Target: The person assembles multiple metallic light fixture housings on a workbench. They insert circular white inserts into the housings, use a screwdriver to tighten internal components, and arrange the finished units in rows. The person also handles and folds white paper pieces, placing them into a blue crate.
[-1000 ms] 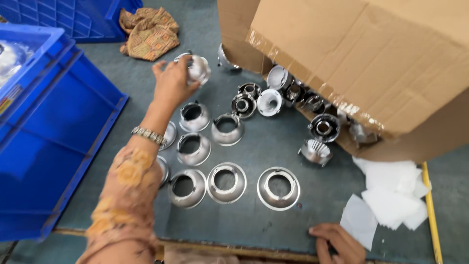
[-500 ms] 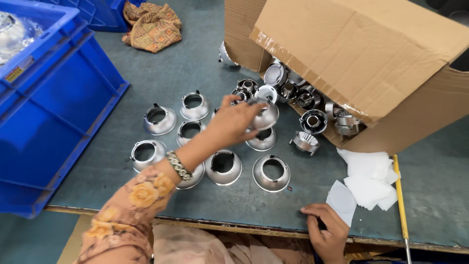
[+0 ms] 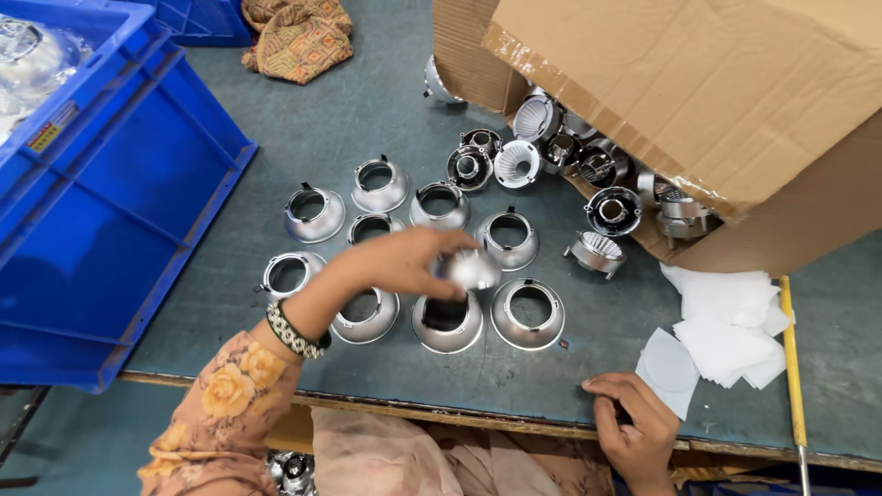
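My left hand (image 3: 400,264) hovers over the table and grips a shiny metal cone-shaped part (image 3: 469,268). Beneath it several more silver cone parts stand in rows, among them one (image 3: 447,322) just below the held part and one (image 3: 527,314) to its right. My right hand (image 3: 634,424) rests on the table's front edge with its fingers curled and nothing in it, next to a white paper piece (image 3: 668,370).
An open cardboard box (image 3: 698,101) lies on its side at the back right, spilling several metal parts (image 3: 533,156). A large blue crate (image 3: 110,193) stands at the left. A stack of white papers (image 3: 730,321), a yellow rod (image 3: 792,367) and a patterned cloth (image 3: 299,37) also lie here.
My left hand reached to the far row, then toward the box, and has come back toward me holding a metal cone part. My right hand stays at the front edge.
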